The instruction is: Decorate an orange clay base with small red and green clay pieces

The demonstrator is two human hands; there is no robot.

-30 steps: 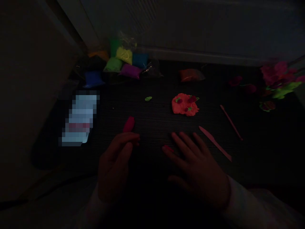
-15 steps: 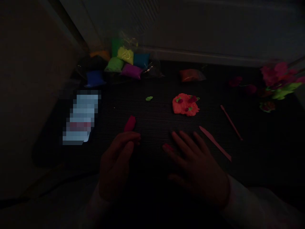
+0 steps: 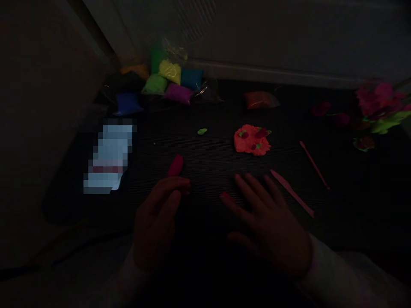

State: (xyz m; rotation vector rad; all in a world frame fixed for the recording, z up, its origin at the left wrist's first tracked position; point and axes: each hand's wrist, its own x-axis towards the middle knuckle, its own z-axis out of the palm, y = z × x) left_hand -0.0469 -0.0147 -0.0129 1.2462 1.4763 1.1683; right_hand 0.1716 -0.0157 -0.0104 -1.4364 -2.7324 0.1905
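Observation:
My right hand (image 3: 268, 222) lies flat on the dark table with its fingers spread. Under its index fingertip is a small strip of pink-red clay (image 3: 227, 196), partly hidden by the finger. My left hand (image 3: 160, 214) is curled, thumb pressed toward the fingers; whatever lies between them is hidden. Just beyond its knuckles shows a dark pink lump of clay (image 3: 176, 165). Farther off, a flat orange-red clay piece (image 3: 245, 145) bears small dark red bits with green parts. A small green clay piece (image 3: 202, 131) lies to its left.
Right of my right hand lie a pink plastic knife (image 3: 292, 192) and a thin pink stick tool (image 3: 314, 164). Bagged clay in several colours (image 3: 178, 93) is heaped at the back left, an orange bag (image 3: 260, 100) nearer the middle. A lit phone (image 3: 109, 158) is left, pink flowers (image 3: 379, 100) far right.
The view has shifted slightly. My right hand has slid a touch to the right over the strip of clay. My left hand keeps its curled pose.

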